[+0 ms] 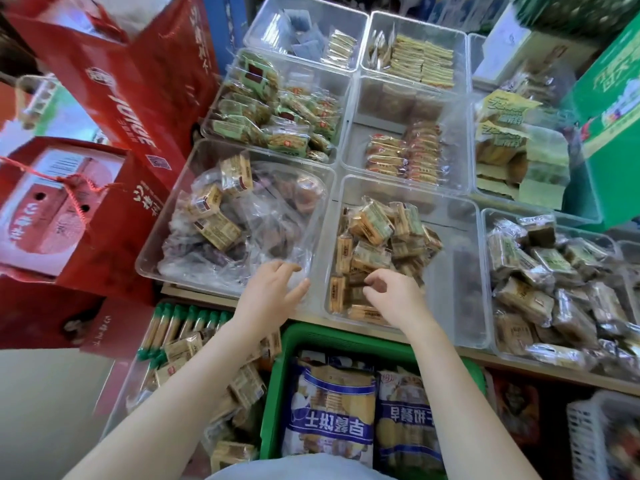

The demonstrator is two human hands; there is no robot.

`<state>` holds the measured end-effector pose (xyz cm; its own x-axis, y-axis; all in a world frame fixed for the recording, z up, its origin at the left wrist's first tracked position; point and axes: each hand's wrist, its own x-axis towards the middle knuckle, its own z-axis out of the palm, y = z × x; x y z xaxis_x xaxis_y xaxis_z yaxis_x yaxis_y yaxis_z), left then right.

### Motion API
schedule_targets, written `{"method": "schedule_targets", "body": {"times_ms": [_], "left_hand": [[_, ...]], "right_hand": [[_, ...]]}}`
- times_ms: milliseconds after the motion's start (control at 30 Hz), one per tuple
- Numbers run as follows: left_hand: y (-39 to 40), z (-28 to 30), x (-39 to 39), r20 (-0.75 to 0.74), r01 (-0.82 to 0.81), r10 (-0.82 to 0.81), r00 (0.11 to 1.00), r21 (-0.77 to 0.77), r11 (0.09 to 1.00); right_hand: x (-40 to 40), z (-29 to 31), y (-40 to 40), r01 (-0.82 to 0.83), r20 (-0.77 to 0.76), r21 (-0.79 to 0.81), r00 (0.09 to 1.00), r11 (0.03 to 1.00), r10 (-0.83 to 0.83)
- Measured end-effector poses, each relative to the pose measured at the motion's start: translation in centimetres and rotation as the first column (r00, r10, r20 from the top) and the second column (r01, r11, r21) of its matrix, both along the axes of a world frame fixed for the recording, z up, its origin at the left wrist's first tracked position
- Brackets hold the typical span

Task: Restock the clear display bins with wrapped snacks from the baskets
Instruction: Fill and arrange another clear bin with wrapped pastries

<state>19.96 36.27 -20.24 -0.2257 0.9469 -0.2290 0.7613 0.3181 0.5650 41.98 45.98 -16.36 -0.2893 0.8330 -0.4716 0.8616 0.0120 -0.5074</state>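
Nearest us, bottom centre of the frame: green basket (277, 372) holding two large blue-and-white snack bags (330, 407), long axes running up-frame. Lower left of it, a clear tub (131, 375) of tan wrapped snacks (180, 348), too jumbled to count.

Both forearms reach up-frame over the basket to the surface (519, 367). Left hand (277, 289) sits at the near right corner of the left front bin (166, 216), fingers lightly bent over crinkled clear film (270, 216); we cannot tell whether it has hold of anything. Right hand (391, 289) is inside the centre front bin (460, 271), fingertips drawn together low among the tan wrapped packs (372, 226); it looks like a pinch on one pack, but the pack itself is hidden under the fingers.

Key relation, as we judge it: the pack pile lies directly up-frame of the right hand, touching it; the bin's right half is bare. Right hand is nearer; left is one bin over. Packs lie at mixed angles, several near the hand standing on edge, long axes up-frame.

Count: we see nine clear bins on the surface, some cut by the frame; one green basket; a white basket (588, 438) at lower right; two hands.
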Motion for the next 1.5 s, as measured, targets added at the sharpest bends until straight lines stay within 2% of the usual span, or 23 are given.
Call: {"method": "schedule_targets", "body": {"times_ms": [33,100,167,233,367,467,567,667,767,833,900,967,1067,1167,1267,1333,1433,1500], "left_hand": [[0.0,0.2,-0.7,-0.007,-0.041,0.042,0.999,0.061,0.997],[0.0,0.3,-3.0,-0.123,-0.121,0.144,0.982,0.176,0.977],[0.2,0.2,-5.8,-0.234,-0.229,0.275,0.933,0.206,0.951],[0.5,0.4,-8.1,-0.290,-0.299,0.319,0.902,0.113,0.948],[1.5,-0.5,-10.1,-0.318,-0.230,0.155,0.935,-0.215,0.949],[2.3,-0.7,-10.2,-0.294,-0.233,0.164,0.942,-0.218,0.948],[2.2,-0.2,-9.6,-0.244,-0.260,0.228,0.943,-0.111,0.959],[0.7,1.2,-8.0,-0.169,-0.201,0.212,0.962,0.084,0.976],[-1.1,3.0,-5.9,0.037,-0.059,0.052,0.998,0.219,0.974],[-1.7,4.4,-4.2,0.219,-0.005,-0.037,0.975,0.191,0.982],[-1.6,5.2,-2.3,0.385,-0.015,-0.057,0.921,0.182,0.983],[-1.1,5.4,-0.5,0.430,-0.043,-0.065,0.900,0.236,0.971],[0.4,4.4,0.9,0.352,-0.045,-0.044,0.935,0.240,0.970],[1.5,2.5,1.9,0.145,0.091,-0.102,0.984,0.081,0.993],[1.2,0.5,3.2,-0.024,0.211,-0.212,0.977,-0.056,0.976],[0.9,-0.2,3.7,-0.095,0.222,-0.226,0.969,-0.052,0.974],[0.9,-0.6,3.6,-0.077,0.196,-0.198,0.977,-0.036,0.980],[1.0,-0.3,3.5,-0.042,0.204,-0.206,0.978,-0.031,0.978]], "right_hand": [[-1.0,0.3,0.0,0.009,-0.040,0.059,0.999,0.998,-0.007],[-3.5,0.8,0.1,-0.021,-0.108,0.154,0.993,0.988,0.038],[-5.9,1.0,0.1,-0.081,-0.141,0.211,0.984,0.974,0.112],[-8.1,1.0,0.1,-0.115,-0.166,0.244,0.973,0.963,0.158],[-10.8,1.0,0.2,-0.146,-0.170,0.276,0.965,0.950,0.197],[-11.7,1.3,0.0,-0.177,-0.159,0.284,0.960,0.942,0.228],[-11.7,1.4,-0.2,-0.184,-0.161,0.274,0.959,0.944,0.233],[-11.1,1.7,-0.4,-0.168,-0.213,0.281,0.949,0.945,0.232],[-9.9,1.8,-1.3,-0.252,-0.196,0.315,0.926,0.915,0.323],[-9.0,1.3,-2.3,-0.369,-0.115,0.359,0.894,0.857,0.433],[-8.3,0.7,-3.2,-0.398,-0.103,0.401,0.875,0.825,0.472],[-7.1,0.5,-3.5,-0.310,-0.149,0.456,0.897,0.834,0.415],[-4.2,0.9,-3.3,-0.060,-0.184,0.549,0.964,0.834,0.190],[-0.2,0.1,-2.0,0.235,-0.171,0.466,0.970,0.853,-0.174],[3.1,-1.4,-0.3,0.411,-0.110,0.336,0.911,0.847,-0.398],[4.1,-2.2,0.1,0.391,-0.047,0.271,0.918,0.880,-0.393],[4.2,-2.8,-0.3,0.237,0.102,0.169,0.961,0.957,-0.256],[3.7,-2.7,-0.8,0.211,0.145,0.203,0.959,0.956,-0.243]]}}
